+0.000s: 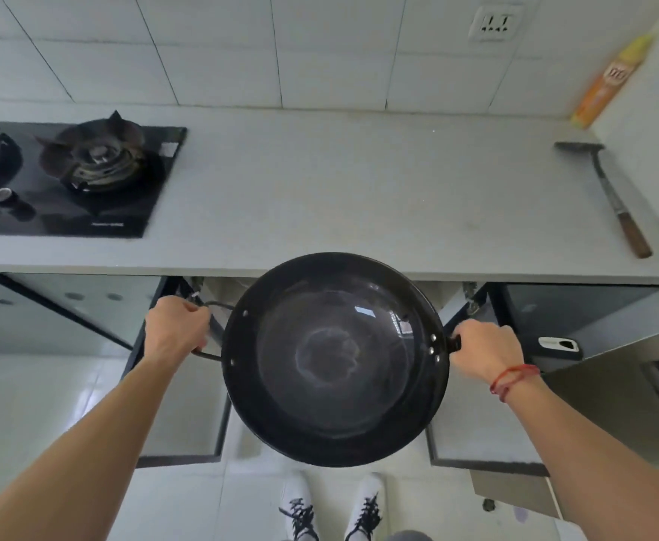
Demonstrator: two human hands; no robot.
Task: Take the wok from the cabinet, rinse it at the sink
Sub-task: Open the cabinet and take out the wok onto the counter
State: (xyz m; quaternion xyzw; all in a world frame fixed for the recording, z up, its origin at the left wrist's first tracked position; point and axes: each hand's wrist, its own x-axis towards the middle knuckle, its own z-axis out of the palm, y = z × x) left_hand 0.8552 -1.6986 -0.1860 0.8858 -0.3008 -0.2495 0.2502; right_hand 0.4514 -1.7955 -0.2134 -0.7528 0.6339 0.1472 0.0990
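Observation:
A large black wok (333, 357) hangs in the air in front of the open cabinet (218, 290), just below the counter edge. My left hand (175, 329) grips its thin loop handle on the left side. My right hand (484, 349) grips the short handle on the right side, next to the rivets. The wok is held level, with its empty inside facing up. Both cabinet doors (181, 435) stand open on either side of me. No sink is in view.
A grey counter (339, 197) runs across the view, with a black gas hob (78, 177) on its left part. A spatula with a wooden handle (613, 197) and an orange bottle (609, 83) are at the far right. A phone (559, 345) lies on a surface to the right.

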